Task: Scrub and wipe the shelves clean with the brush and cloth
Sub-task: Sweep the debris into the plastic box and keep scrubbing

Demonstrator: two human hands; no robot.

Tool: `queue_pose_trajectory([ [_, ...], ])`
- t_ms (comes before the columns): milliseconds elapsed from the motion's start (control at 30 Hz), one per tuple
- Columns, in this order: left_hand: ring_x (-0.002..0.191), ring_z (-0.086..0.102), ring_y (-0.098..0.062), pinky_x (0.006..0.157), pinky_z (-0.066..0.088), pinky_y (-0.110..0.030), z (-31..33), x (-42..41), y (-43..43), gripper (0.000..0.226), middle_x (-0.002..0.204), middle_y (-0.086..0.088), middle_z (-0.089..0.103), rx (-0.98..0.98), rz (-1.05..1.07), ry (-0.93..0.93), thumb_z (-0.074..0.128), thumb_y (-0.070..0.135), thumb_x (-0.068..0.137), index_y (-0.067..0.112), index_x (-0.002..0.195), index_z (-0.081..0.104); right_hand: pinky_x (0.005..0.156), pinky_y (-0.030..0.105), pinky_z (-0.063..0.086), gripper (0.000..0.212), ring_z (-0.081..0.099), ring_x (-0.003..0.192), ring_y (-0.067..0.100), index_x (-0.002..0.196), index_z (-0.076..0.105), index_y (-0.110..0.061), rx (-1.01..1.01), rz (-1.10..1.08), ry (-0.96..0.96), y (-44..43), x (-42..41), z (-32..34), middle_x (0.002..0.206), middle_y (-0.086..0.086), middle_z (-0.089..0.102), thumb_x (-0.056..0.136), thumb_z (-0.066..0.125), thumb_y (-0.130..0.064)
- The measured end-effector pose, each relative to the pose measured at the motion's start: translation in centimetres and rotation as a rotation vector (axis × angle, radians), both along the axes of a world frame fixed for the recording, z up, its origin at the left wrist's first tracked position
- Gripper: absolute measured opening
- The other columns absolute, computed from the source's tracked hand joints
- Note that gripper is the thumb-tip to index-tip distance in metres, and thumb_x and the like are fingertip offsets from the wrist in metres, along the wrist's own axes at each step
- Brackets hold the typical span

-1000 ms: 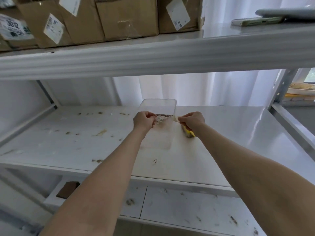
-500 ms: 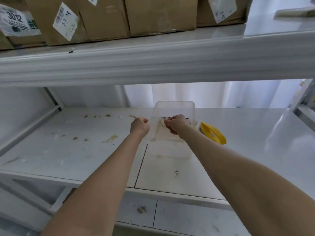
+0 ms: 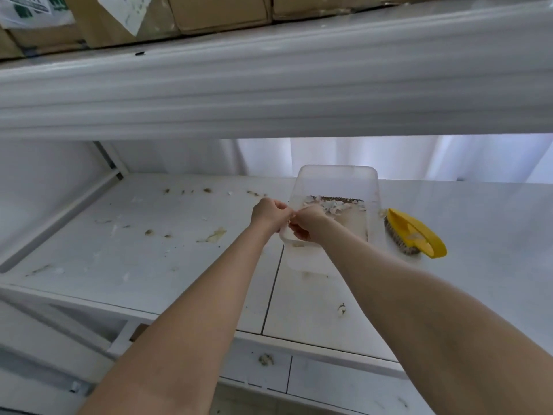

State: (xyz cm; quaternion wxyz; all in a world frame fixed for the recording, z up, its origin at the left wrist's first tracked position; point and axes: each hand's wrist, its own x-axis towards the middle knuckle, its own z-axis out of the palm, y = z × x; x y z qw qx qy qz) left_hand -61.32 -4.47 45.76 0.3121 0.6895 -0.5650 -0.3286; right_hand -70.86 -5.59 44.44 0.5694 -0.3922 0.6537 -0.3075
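A clear plastic container (image 3: 338, 181) lies tilted on the white middle shelf (image 3: 149, 253), with swept crumbs and debris (image 3: 332, 203) gathered inside it. My left hand (image 3: 269, 215) grips the container's near left rim. My right hand (image 3: 308, 224) has its fingers curled round the same rim, close against the left hand. The yellow scrub brush (image 3: 416, 233) lies on the shelf just right of the container, with neither hand on it. Brown and white dirt spots (image 3: 212, 236) dot the shelf to the left. No cloth is visible.
The upper shelf's thick white beam (image 3: 269, 85) hangs low overhead, with cardboard boxes (image 3: 209, 10) standing on it. A diagonal brace (image 3: 110, 157) and side rail sit at the left. The lower shelf (image 3: 299, 372) shows below, also dirty. White curtains hang behind.
My right hand has let go of the yellow brush, which now lies on the shelf, and has moved left onto the container rim beside my left hand. The view has shifted left.
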Motion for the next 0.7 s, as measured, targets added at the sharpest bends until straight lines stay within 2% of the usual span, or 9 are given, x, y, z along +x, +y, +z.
queue_pose_trajectory([
  [67, 0.094, 0.065, -0.023, 0.086, 0.055, -0.036, -0.1, -0.1, -0.4, 0.021, 0.101, -0.008, 0.069, -0.001, 0.008, -0.067, 0.066, 0.017, 0.081, 0.008, 0.1, 0.069, 0.046, 0.021, 0.036, 0.016, 0.042, 0.048, 0.013, 0.08, 0.053, -0.009, -0.003, 0.034, 0.026, -0.2, 0.0, -0.2, 0.06, 0.006, 0.049, 0.094, 0.049, -0.002],
  [167, 0.088, 0.065, -0.02, 0.081, 0.055, -0.031, -0.4, -0.5, -0.8, 0.015, 0.095, -0.005, 0.07, -0.022, 0.033, -0.155, 0.069, 0.015, 0.08, 0.01, 0.093, 0.071, 0.049, 0.023, 0.037, 0.01, 0.041, 0.051, 0.015, 0.085, 0.052, -0.008, 0.009, 0.032, 0.068, -0.4, -0.2, -0.5, 0.063, 0.007, 0.047, 0.093, 0.057, -0.005],
  [233, 0.08, 0.064, -0.018, 0.077, 0.056, -0.029, -0.3, -0.7, -0.7, 0.01, 0.087, -0.003, 0.069, -0.032, 0.042, -0.191, 0.068, 0.017, 0.079, 0.011, 0.087, 0.072, 0.052, 0.024, 0.047, 0.016, 0.048, 0.053, 0.017, 0.077, 0.053, -0.005, -0.02, 0.0, 0.067, -0.8, -0.6, -0.6, 0.066, 0.01, 0.052, 0.09, 0.063, -0.003],
  [267, 0.077, 0.064, -0.019, 0.076, 0.057, -0.031, -0.2, -0.7, -0.7, 0.006, 0.083, -0.004, 0.068, -0.026, 0.042, -0.192, 0.067, 0.016, 0.079, 0.013, 0.082, 0.071, 0.06, 0.027, 0.055, 0.017, 0.055, 0.058, 0.019, 0.075, 0.054, -0.004, -0.042, -0.011, 0.052, -0.9, -0.8, -0.6, 0.071, 0.013, 0.057, 0.089, 0.064, -0.002],
  [333, 0.075, 0.068, -0.023, 0.077, 0.059, -0.035, 0.1, -0.5, -0.6, 0.008, 0.08, -0.007, 0.07, -0.002, 0.037, -0.166, 0.065, 0.014, 0.076, 0.015, 0.069, 0.067, 0.079, 0.034, 0.059, 0.008, 0.064, 0.074, 0.023, 0.083, 0.058, -0.002, -0.094, 0.001, 0.0, -1.0, -1.1, -0.4, 0.087, 0.016, 0.064, 0.087, 0.064, 0.001],
  [400, 0.078, 0.07, -0.026, 0.078, 0.059, -0.037, 0.3, -0.3, -0.5, 0.013, 0.082, -0.009, 0.072, 0.025, 0.03, -0.126, 0.063, 0.01, 0.075, 0.016, 0.065, 0.067, 0.081, 0.034, 0.059, 0.014, 0.066, 0.083, 0.023, 0.098, 0.062, -0.001, -0.138, 0.016, 0.0, -0.9, -1.1, -0.1, 0.097, 0.017, 0.066, 0.085, 0.063, 0.003],
  [533, 0.08, 0.07, -0.028, 0.078, 0.059, -0.038, 0.3, 0.2, -0.8, 0.015, 0.088, -0.011, 0.072, 0.066, 0.017, -0.058, 0.061, 0.002, 0.077, 0.006, 0.083, 0.074, 0.083, 0.035, 0.058, 0.016, 0.071, 0.084, 0.023, 0.094, 0.071, 0.003, -0.178, 0.061, 0.259, -0.2, -0.3, 0.5, 0.088, 0.016, 0.071, 0.081, 0.061, 0.005],
  [600, 0.081, 0.07, -0.027, 0.079, 0.059, -0.038, 0.1, 0.4, -0.9, 0.015, 0.093, -0.013, 0.072, 0.085, 0.017, -0.023, 0.065, 0.004, 0.08, 0.005, 0.093, 0.073, 0.085, 0.038, 0.057, 0.021, 0.072, 0.087, 0.027, 0.102, 0.07, 0.006, -0.156, 0.107, 0.247, 0.3, -0.1, 0.7, 0.094, 0.019, 0.072, 0.086, 0.058, 0.003],
  [700, 0.087, 0.069, -0.027, 0.081, 0.058, -0.038, 0.0, 0.3, -0.9, 0.017, 0.101, -0.014, 0.069, 0.092, 0.015, 0.04, 0.064, 0.01, 0.087, 0.003, 0.101, 0.07, 0.086, 0.036, 0.057, 0.022, 0.065, 0.078, 0.024, 0.111, 0.066, 0.007, -0.115, 0.139, 0.21, 0.9, -0.5, 0.8, 0.096, 0.019, 0.068, 0.092, 0.055, 0.0],
])
